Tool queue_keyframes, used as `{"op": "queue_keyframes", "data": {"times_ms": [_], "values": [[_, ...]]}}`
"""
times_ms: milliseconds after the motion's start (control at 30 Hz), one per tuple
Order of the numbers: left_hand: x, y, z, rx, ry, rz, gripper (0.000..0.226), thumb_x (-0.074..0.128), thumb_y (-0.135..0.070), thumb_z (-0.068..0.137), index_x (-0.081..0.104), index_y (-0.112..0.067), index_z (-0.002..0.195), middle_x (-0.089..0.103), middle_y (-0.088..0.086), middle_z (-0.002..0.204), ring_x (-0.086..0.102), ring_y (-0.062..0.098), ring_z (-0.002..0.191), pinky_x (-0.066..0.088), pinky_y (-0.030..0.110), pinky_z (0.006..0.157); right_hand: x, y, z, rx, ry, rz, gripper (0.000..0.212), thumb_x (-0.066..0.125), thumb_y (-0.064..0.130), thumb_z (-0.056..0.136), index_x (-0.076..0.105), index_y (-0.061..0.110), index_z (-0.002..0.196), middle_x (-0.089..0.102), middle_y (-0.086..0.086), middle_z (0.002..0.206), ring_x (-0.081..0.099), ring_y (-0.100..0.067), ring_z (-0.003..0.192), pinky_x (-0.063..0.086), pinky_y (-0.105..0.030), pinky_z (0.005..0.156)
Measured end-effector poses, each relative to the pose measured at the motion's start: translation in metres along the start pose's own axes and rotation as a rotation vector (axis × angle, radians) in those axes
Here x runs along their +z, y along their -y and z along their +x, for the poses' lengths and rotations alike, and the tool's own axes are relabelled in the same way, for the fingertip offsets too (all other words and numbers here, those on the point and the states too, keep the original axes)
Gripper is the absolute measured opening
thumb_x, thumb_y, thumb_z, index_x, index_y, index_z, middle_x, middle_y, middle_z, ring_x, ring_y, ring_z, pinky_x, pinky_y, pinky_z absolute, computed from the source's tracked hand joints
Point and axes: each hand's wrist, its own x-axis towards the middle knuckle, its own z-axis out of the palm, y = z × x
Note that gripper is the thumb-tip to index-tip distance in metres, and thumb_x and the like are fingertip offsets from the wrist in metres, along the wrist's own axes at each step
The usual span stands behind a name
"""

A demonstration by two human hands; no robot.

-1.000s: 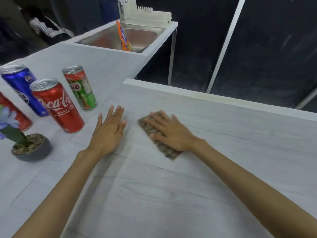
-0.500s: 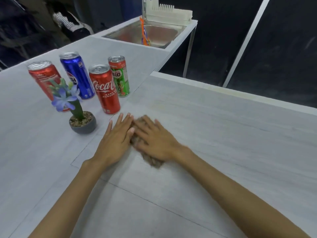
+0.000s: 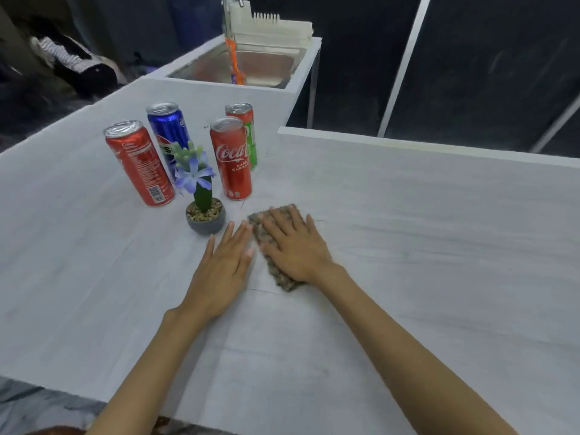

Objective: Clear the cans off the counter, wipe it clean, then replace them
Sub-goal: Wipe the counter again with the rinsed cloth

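Note:
Several cans stand upright on the white counter (image 3: 423, 246) at the left: a red Coca-Cola can (image 3: 231, 158), a green Milo can (image 3: 248, 124) behind it, a blue Pepsi can (image 3: 168, 127) and another red can (image 3: 139, 163). My right hand (image 3: 293, 244) lies flat with straight fingers on a brown patterned cloth (image 3: 277, 273), pressing it onto the counter just right of the cans. Beside it my left hand (image 3: 224, 268) rests flat on the bare counter, fingers straight, touching no can.
A small grey pot with a purple flower (image 3: 204, 202) stands in front of the cans, close to my left fingertips. A steel sink (image 3: 260, 62) with an orange bottle (image 3: 237, 65) and a white drying rack (image 3: 273, 28) sits at the back. The counter's far edge drops off behind.
My right hand with the cloth slid left until it sat beside my left hand near the flower pot. The view swung left, bringing all the cans into sight.

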Motion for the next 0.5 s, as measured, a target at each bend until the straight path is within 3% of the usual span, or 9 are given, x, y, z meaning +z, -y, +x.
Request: {"op": "queue_keyframes", "data": {"times_ms": [133, 233, 367, 433, 500], "values": [[-0.003, 0.007, -0.017, 0.052, 0.025, -0.043, 0.052, 0.018, -0.036, 0.098, 0.005, -0.025, 0.147, 0.0, -0.015, 0.155, -0.013, -0.008, 0.136, -0.014, 0.018, 0.111, 0.02, 0.023, -0.089, -0.066, -0.083, -0.018, 0.058, 0.016, 0.053, 0.093, -0.005, 0.04, 0.145, -0.009, 0.015, 0.155, -0.02, -0.011, 0.142, -0.014, -0.041, 0.115], [-0.005, 0.01, -0.022, 0.096, 0.068, -0.04, 0.052, 0.017, -0.034, 0.099, 0.003, -0.024, 0.147, -0.001, -0.014, 0.155, -0.013, -0.006, 0.138, -0.014, 0.019, 0.112, 0.01, -0.02, -0.116, 0.192, -0.123, -0.028, 0.057, 0.017, 0.055, 0.093, -0.01, 0.043, 0.142, -0.011, 0.017, 0.155, -0.021, -0.008, 0.141, -0.013, -0.042, 0.114], [-0.007, 0.008, -0.02, 0.133, 0.07, -0.056, 0.051, 0.017, -0.035, 0.099, 0.003, -0.023, 0.147, -0.003, -0.014, 0.155, -0.013, -0.005, 0.138, -0.014, 0.018, 0.111, -0.014, -0.056, -0.083, 0.599, -0.131, 0.013, 0.059, 0.021, 0.049, 0.097, 0.0, 0.03, 0.148, -0.008, 0.006, 0.158, -0.014, -0.021, 0.144, -0.008, -0.047, 0.116], [-0.006, 0.003, -0.012, 0.129, 0.071, -0.06, 0.051, 0.017, -0.034, 0.1, 0.002, -0.023, 0.147, -0.003, -0.012, 0.155, -0.012, -0.002, 0.14, -0.012, 0.019, 0.112, -0.013, -0.044, -0.057, 0.614, -0.14, 0.031, 0.06, 0.021, 0.048, 0.097, 0.001, 0.026, 0.149, -0.008, 0.002, 0.158, -0.014, -0.025, 0.144, -0.007, -0.047, 0.117], [-0.001, -0.004, 0.001, 0.121, 0.075, -0.05, 0.051, 0.018, -0.032, 0.1, 0.004, -0.02, 0.148, -0.002, -0.009, 0.156, -0.01, 0.002, 0.142, -0.01, 0.022, 0.114, -0.003, -0.02, -0.039, 0.488, -0.136, 0.024, 0.061, 0.021, 0.05, 0.096, 0.0, 0.027, 0.148, -0.008, 0.003, 0.158, -0.015, -0.024, 0.144, -0.009, -0.045, 0.116]]}}
